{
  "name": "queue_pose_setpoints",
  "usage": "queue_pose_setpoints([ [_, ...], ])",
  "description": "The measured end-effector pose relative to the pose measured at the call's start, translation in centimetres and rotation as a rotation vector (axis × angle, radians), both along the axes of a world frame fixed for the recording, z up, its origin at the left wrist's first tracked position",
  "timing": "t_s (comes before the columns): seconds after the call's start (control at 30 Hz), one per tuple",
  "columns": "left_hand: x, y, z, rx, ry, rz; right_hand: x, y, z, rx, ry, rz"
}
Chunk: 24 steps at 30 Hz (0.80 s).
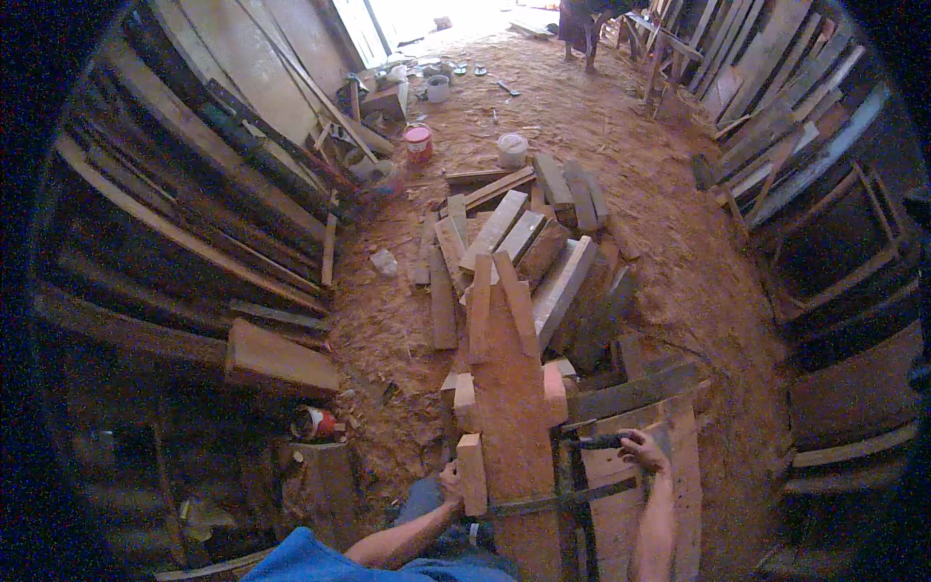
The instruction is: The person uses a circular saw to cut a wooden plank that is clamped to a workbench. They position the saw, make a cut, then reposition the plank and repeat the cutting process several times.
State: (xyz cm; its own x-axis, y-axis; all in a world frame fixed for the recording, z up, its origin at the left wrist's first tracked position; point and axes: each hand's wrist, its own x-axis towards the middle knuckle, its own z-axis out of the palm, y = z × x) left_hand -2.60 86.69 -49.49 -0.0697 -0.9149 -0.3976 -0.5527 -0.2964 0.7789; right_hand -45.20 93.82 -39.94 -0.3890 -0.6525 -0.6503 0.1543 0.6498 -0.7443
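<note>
A long reddish-brown board (517, 417) runs away from me at the middle, bearing sawdust-coloured dust. My left hand (452, 483) is closed against the outer side of a pale wooden block (471, 473) at the board's left edge; its fingers are partly hidden. Across the board, from that block toward the right, lies the dark metal bar of a clamp (524, 505). To the right of the board, my right hand (643, 452) has its fingers curled round the end of the clamp's dark handle (603, 441). Smaller wooden blocks (554, 392) flank the board farther up.
Beyond the board, cut timber (495, 231) is heaped on the dusty floor. Planks lean along the left wall (204, 175) and right wall (776, 136). A red bucket (417, 145) and white bucket (512, 150) stand farther off. Near the bright doorway is another person (580, 29).
</note>
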Motion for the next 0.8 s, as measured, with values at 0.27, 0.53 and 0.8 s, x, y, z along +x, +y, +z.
queue_pose_setpoints([
  [0.27,0.8,-0.3,-0.1,-0.013,-0.004,0.013,-0.1,-1.8,2.0,0.278,0.226,0.236],
  [0.53,1.3,-0.1,0.0,-0.041,0.001,0.037,-0.8,-0.3,1.7,0.128,0.003,0.185],
  [0.8,1.6,0.1,-0.3,-0.051,0.008,0.042,0.3,-0.2,0.5,0.039,0.082,0.201],
])
